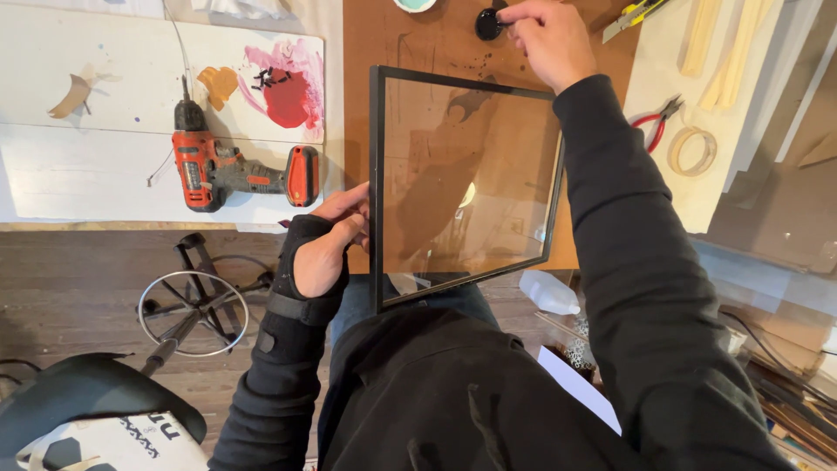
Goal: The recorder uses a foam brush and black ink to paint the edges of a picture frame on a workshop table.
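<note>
The left hand (324,249), in a black wrist brace, has its grip closed on the left edge of a black picture frame (377,174) with clear glass, held tilted between the person's lap and the brown tabletop (418,44). The right hand (547,39) reaches past the frame's top edge, fingertips pinched on a small black round lid (486,24). Left of the frame lies an orange cordless drill (228,170) beside a paint-smeared white board (261,78). To the right sit red-handled pliers (656,124) and a tape roll (693,150).

light: even, soft | glare: reflections on glass pane (466,179) | focus: sharp | edges: wide-angle bend
</note>
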